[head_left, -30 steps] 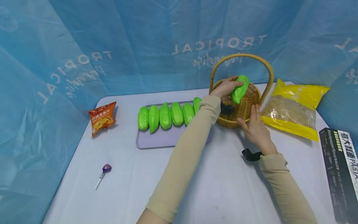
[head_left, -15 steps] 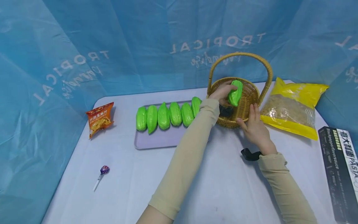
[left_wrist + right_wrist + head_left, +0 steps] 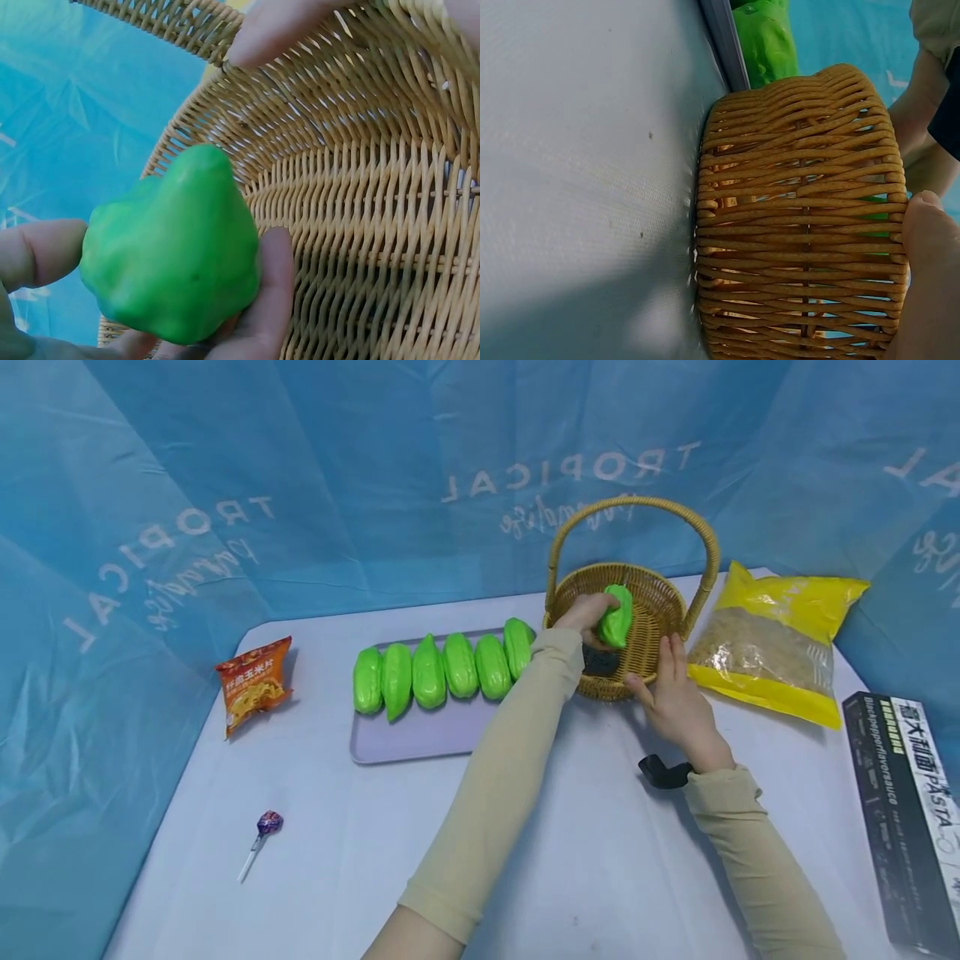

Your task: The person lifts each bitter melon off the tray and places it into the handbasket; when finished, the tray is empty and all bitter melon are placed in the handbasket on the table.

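Left hand grips green gourd inside wicker basket; fingertip on rim.

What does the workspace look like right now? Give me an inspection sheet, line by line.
Surface: white table, covered with a cloth.
Job's things: wicker basket with a hoop handle; green gourd held over its inside; six more gourds in a row on a grey tray.
Clutter: orange snack packet, lollipop, yellow noodle bag, black pasta box.
Hands: left hand grips the gourd; right hand rests straight fingers on the basket's outer wall.
Cables: nothing seen; a black strap sits at the right wrist.
Surroundings: blue printed sheet behind and to both sides.
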Action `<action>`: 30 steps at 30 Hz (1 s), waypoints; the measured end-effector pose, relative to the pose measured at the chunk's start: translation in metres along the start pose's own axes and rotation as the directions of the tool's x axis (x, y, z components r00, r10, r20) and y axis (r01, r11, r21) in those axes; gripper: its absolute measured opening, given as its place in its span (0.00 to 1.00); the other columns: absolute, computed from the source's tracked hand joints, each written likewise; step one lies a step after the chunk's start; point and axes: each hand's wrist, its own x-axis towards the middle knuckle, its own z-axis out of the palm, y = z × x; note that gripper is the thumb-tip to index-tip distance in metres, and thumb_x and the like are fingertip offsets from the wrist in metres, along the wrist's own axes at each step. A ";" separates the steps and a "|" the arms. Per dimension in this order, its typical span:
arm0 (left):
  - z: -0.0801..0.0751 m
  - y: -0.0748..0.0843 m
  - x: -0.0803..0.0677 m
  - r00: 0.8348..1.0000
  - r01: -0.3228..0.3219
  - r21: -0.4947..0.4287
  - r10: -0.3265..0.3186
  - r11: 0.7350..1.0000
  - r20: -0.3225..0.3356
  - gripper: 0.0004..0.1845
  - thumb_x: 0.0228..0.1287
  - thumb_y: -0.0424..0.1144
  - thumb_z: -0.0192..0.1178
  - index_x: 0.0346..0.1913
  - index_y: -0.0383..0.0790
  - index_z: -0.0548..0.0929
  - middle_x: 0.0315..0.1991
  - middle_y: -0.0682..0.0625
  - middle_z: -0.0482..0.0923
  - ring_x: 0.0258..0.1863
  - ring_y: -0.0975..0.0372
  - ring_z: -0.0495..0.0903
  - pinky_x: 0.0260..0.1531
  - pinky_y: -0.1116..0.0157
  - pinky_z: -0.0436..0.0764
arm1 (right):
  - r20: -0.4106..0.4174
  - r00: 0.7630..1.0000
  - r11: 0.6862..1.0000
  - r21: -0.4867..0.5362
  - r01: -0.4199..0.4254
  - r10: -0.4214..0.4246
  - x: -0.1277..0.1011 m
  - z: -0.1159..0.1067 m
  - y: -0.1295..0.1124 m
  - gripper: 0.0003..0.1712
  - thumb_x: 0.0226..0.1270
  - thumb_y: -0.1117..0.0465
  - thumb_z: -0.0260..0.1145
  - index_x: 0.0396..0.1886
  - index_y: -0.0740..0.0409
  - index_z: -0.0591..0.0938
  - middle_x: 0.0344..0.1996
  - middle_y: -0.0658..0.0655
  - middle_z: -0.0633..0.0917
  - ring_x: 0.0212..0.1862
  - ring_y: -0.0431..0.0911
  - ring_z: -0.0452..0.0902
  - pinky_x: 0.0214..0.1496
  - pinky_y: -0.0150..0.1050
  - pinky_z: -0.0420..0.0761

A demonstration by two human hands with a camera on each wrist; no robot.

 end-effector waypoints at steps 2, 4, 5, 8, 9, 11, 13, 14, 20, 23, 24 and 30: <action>-0.001 -0.002 0.001 1.000 -0.003 -0.004 0.003 1.000 -0.006 0.25 0.73 0.40 0.50 0.68 0.34 0.64 0.53 0.38 0.71 0.58 0.46 0.76 0.51 0.48 0.82 | 0.003 1.000 1.000 -0.001 -0.001 0.001 0.000 0.001 -0.001 0.54 0.73 0.31 0.34 0.75 0.69 0.32 0.75 0.71 0.32 0.62 0.82 0.58 0.54 0.70 0.72; -0.001 -0.003 0.002 1.000 -0.006 -0.007 0.006 1.000 -0.011 0.25 0.73 0.40 0.51 0.68 0.33 0.64 0.51 0.38 0.72 0.56 0.47 0.77 0.50 0.49 0.82 | 0.006 1.000 1.000 -0.004 -0.002 0.002 0.000 0.001 -0.001 0.54 0.73 0.31 0.34 0.75 0.69 0.32 0.75 0.71 0.32 0.62 0.82 0.58 0.54 0.70 0.72; 0.000 -0.004 0.002 1.000 -0.006 -0.008 0.006 1.000 -0.018 0.25 0.73 0.39 0.51 0.68 0.33 0.65 0.50 0.39 0.72 0.54 0.48 0.78 0.50 0.49 0.83 | 0.005 1.000 1.000 -0.005 0.000 0.000 0.000 0.001 -0.002 0.54 0.72 0.30 0.33 0.75 0.69 0.32 0.75 0.71 0.32 0.62 0.82 0.59 0.54 0.70 0.72; 0.001 -0.005 0.001 1.000 -0.004 -0.005 0.004 1.000 -0.028 0.24 0.72 0.38 0.51 0.67 0.33 0.65 0.47 0.39 0.72 0.50 0.49 0.79 0.49 0.49 0.83 | 0.003 1.000 1.000 -0.001 0.001 -0.001 -0.001 0.002 -0.002 0.55 0.72 0.29 0.33 0.75 0.69 0.32 0.76 0.71 0.32 0.62 0.82 0.59 0.53 0.70 0.72; 0.002 -0.004 0.000 1.000 -0.002 -0.001 0.002 1.000 -0.030 0.24 0.72 0.38 0.51 0.67 0.33 0.66 0.46 0.39 0.72 0.49 0.49 0.79 0.49 0.49 0.83 | 0.002 1.000 1.000 0.001 0.000 0.000 -0.001 0.003 -0.002 0.55 0.71 0.29 0.32 0.75 0.69 0.32 0.76 0.70 0.32 0.62 0.82 0.58 0.53 0.70 0.72; 0.004 -0.003 -0.005 1.000 0.005 -0.006 -0.005 1.000 -0.031 0.24 0.72 0.38 0.51 0.67 0.33 0.65 0.47 0.39 0.72 0.52 0.48 0.78 0.51 0.49 0.82 | 0.002 1.000 1.000 0.006 0.000 0.000 -0.001 0.004 -0.003 0.55 0.71 0.29 0.32 0.75 0.69 0.32 0.76 0.70 0.32 0.63 0.81 0.58 0.54 0.70 0.72; 0.007 -0.002 -0.012 0.999 0.007 -0.015 -0.007 1.000 -0.033 0.24 0.73 0.37 0.51 0.68 0.32 0.64 0.50 0.37 0.71 0.56 0.46 0.76 0.54 0.49 0.81 | 0.005 1.000 1.000 0.011 -0.002 0.002 -0.001 0.005 -0.003 0.55 0.71 0.29 0.33 0.76 0.68 0.32 0.76 0.70 0.31 0.63 0.81 0.57 0.55 0.70 0.72; 0.008 -0.001 -0.015 0.999 0.004 -0.022 -0.005 1.000 -0.038 0.24 0.73 0.37 0.50 0.68 0.32 0.64 0.52 0.36 0.71 0.58 0.45 0.76 0.55 0.49 0.80 | 0.005 1.000 1.000 0.012 -0.001 0.001 -0.001 0.005 -0.003 0.55 0.71 0.29 0.33 0.76 0.68 0.32 0.76 0.70 0.32 0.63 0.81 0.57 0.55 0.70 0.72; 0.015 -0.003 -0.029 0.997 -0.048 -0.153 0.037 0.987 -0.070 0.28 0.73 0.36 0.50 0.72 0.35 0.59 0.66 0.34 0.64 0.63 0.42 0.72 0.58 0.51 0.78 | -0.006 1.000 1.000 -0.007 0.010 -0.011 -0.001 0.005 -0.004 0.55 0.72 0.30 0.32 0.76 0.70 0.33 0.76 0.72 0.34 0.60 0.80 0.62 0.51 0.68 0.75; 0.017 -0.004 -0.024 0.997 -0.069 -0.242 0.058 0.968 -0.053 0.31 0.73 0.36 0.51 0.75 0.38 0.56 0.70 0.34 0.59 0.64 0.42 0.70 0.59 0.52 0.78 | -0.007 1.000 1.000 -0.010 0.009 -0.009 -0.002 0.003 -0.004 0.54 0.72 0.30 0.32 0.75 0.70 0.33 0.76 0.72 0.34 0.60 0.80 0.63 0.50 0.67 0.76; 0.017 -0.005 -0.020 0.997 -0.076 -0.256 0.066 0.964 -0.049 0.31 0.72 0.36 0.52 0.74 0.38 0.56 0.70 0.34 0.60 0.64 0.42 0.71 0.59 0.52 0.78 | -0.007 1.000 1.000 -0.009 0.008 -0.008 -0.002 0.003 -0.004 0.54 0.72 0.30 0.32 0.75 0.70 0.33 0.76 0.71 0.34 0.60 0.80 0.63 0.50 0.67 0.76; 0.018 -0.007 0.000 0.993 -0.115 -0.188 0.113 0.975 -0.019 0.26 0.72 0.38 0.52 0.71 0.39 0.65 0.68 0.38 0.66 0.61 0.45 0.74 0.60 0.50 0.77 | -0.011 1.000 1.000 -0.005 0.001 -0.001 -0.002 0.000 -0.002 0.55 0.71 0.29 0.32 0.76 0.69 0.32 0.76 0.71 0.33 0.60 0.80 0.62 0.51 0.68 0.75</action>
